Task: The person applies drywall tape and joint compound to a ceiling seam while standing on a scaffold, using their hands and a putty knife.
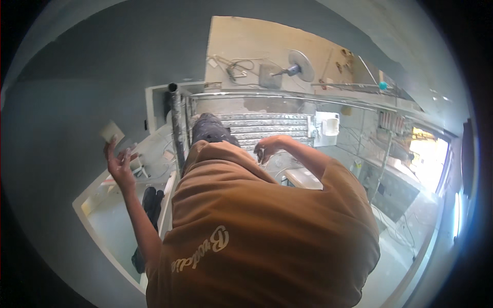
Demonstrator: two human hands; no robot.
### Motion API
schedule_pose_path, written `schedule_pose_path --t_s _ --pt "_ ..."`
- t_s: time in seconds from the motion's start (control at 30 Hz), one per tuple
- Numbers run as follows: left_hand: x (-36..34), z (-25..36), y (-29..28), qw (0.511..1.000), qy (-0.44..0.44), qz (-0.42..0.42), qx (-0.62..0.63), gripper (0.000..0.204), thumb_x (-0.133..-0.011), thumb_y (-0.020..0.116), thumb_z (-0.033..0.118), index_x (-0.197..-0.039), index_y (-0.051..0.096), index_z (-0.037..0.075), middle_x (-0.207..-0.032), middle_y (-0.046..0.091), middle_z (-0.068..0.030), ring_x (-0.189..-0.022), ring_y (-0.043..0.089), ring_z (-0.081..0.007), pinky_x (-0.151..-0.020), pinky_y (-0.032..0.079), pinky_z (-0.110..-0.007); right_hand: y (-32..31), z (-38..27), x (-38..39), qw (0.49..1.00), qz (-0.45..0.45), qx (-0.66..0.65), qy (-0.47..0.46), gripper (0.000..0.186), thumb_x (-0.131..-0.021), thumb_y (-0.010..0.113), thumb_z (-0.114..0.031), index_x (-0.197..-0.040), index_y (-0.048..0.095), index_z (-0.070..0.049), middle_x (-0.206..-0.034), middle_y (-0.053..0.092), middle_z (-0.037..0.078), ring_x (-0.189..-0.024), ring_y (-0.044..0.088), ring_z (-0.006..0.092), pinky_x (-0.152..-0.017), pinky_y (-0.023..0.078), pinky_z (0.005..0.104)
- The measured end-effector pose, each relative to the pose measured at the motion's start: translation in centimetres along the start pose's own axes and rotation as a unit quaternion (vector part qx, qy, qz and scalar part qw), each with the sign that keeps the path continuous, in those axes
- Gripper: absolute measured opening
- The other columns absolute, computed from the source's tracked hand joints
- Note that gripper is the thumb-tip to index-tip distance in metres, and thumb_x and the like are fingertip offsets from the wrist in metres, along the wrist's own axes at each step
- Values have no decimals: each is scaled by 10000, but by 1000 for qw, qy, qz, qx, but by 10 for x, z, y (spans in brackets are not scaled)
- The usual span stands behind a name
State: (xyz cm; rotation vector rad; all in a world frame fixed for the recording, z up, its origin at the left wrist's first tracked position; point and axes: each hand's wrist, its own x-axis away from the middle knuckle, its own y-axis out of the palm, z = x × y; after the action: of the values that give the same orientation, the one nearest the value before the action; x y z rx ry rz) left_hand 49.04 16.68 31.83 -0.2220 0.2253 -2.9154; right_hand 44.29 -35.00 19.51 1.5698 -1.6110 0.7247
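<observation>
My left hand (121, 165) is raised at the left against the grey wall (56, 128). Its fingertips grip a thin, pale square pad (112, 132), which lies close to the wall surface; whether it presses on it I cannot tell. Across my body, my right hand (269, 147) hangs low, with its fingers loosely bent and somewhat apart. Nothing shows in that hand, though shadow covers part of the fingers. Beneath it lies a slatted metal platform (257, 123), spattered pale, and my dark-clad leg (208, 126) is over that platform.
Metal rails (277, 95) and a stained upright pole (177, 123) edge the platform. A white container (327, 126) stands at its right end. Lower down are a fan (300, 65) and loose cables (241, 66). A white-framed recess (105, 210) lies at lower left, a bright opening (429, 156) at right.
</observation>
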Motion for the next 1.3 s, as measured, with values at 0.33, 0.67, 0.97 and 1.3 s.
schedule_pose_path --t_s 0.33,0.67,0.97,1.3 --pt "5 5 -11 1000 -5 0 8 548 -948 554 -129 -1468 493 32 -1545 350 -93 -1090 716 -271 -801 669 -321 0 -40 -10 998 26 47 -43 550 -967 635 -325 -1476 530 -143 -1251 710 186 -1069 667 310 -937 511 452" --pt "-5 -2 18 996 24 -83 13 505 -949 590 -101 -1430 530 41 -1527 394 -79 -1047 719 -221 -772 647 -311 66 49 -99 927 239 -279 75 445 -829 744 -388 -1089 747 -27 -863 734 142 -767 685 183 -616 529 411" --pt "-96 -91 156 861 230 -220 -396 390 -941 496 -23 -1325 566 -11 -1478 543 -141 -990 713 -392 -849 597 -476 55 13 -42 911 150 -377 73 468 -939 679 -263 -1303 671 30 -1281 702 150 -1147 640 194 -991 499 347" --pt "-109 -95 168 863 184 -201 -425 338 -931 527 -17 -1266 565 -36 -1365 591 -193 -942 705 -418 -817 593 -487 25 -1 3 950 102 -276 105 397 -993 642 -373 -1304 718 -140 -1069 742 28 -891 661 156 -772 571 358"
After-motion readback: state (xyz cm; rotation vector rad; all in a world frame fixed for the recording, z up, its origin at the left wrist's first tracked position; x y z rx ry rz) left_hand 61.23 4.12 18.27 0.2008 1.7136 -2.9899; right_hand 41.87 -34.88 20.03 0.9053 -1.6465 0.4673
